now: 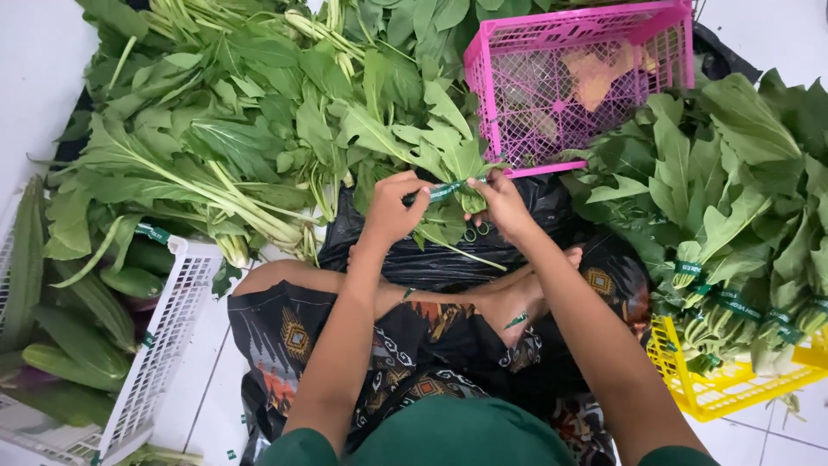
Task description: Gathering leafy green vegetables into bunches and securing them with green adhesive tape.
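Lap cloth (pixel 431 345) nearest | bunch (pixel 455 185) above it pinched by right hand (pixel 503 203) | tape (pixel 442 192) gripped by left hand (pixel 392 207) | risk: tape slackens, stems spill onto black bag (pixel 535 194)

White tiled floor (pixel 203 380) — leafy greens (pixel 216 129), pink crate (pixel 578 82), yellow crate (pixel 724 388)

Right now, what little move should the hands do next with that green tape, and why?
Probably wrap the green tape once more round the small bunch of leaves. The left hand pulls one end taut, the right hand pinches the stems, and the tape looks unfastened, unlike the banded bundles on the yellow crate.
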